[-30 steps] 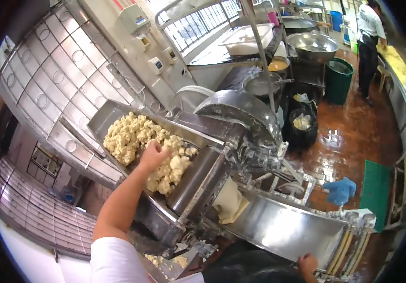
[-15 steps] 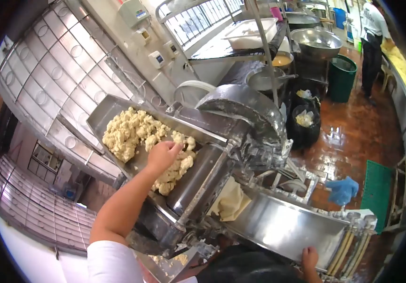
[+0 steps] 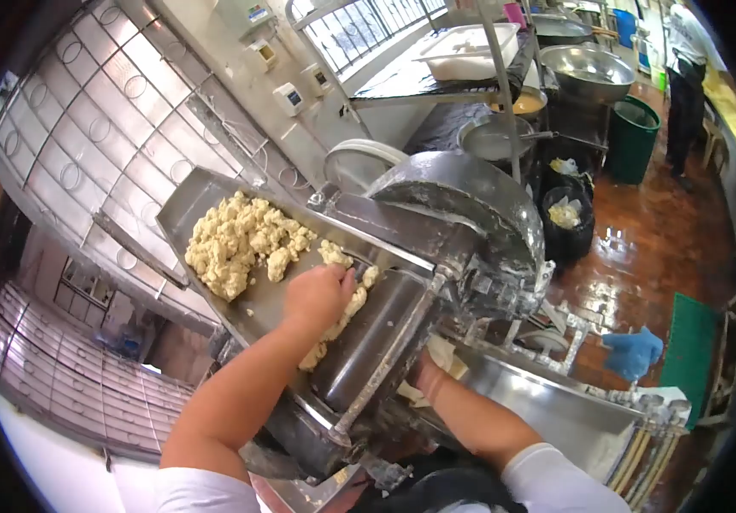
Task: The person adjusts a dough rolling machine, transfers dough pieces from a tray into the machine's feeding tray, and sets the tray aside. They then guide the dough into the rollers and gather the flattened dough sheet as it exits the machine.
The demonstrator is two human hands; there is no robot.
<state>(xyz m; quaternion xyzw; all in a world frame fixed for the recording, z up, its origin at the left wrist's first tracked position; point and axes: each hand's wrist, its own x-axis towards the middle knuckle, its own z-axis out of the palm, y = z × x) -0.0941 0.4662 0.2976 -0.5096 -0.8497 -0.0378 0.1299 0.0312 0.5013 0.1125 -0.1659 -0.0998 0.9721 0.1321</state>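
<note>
Crumbly pale dough point(image 3: 240, 244) lies heaped in the metal hopper tray point(image 3: 184, 201) of a dough roller machine. My left hand point(image 3: 321, 297) is closed and presses on the smaller lumps along the edge of the steel roller point(image 3: 368, 329). Its fingertips are hidden in the dough. My right hand point(image 3: 426, 373) reaches below the roller, beside the flat dough sheet point(image 3: 447, 352) coming out there. Its fingers are out of sight behind the machine's front bar.
A curved steel chute point(image 3: 547, 410) slopes away below the roller. The machine's rounded metal guard point(image 3: 471, 192) stands at its far side. Beyond are black bins point(image 3: 569, 231), a green bin point(image 3: 633, 141), and a person point(image 3: 684, 81). A blue glove point(image 3: 633, 352) hangs at right.
My left hand has moved right and slightly down, and the dough under it now forms a narrower strip along the roller. My right hand has gone from the chute's lower edge to the dough sheet.
</note>
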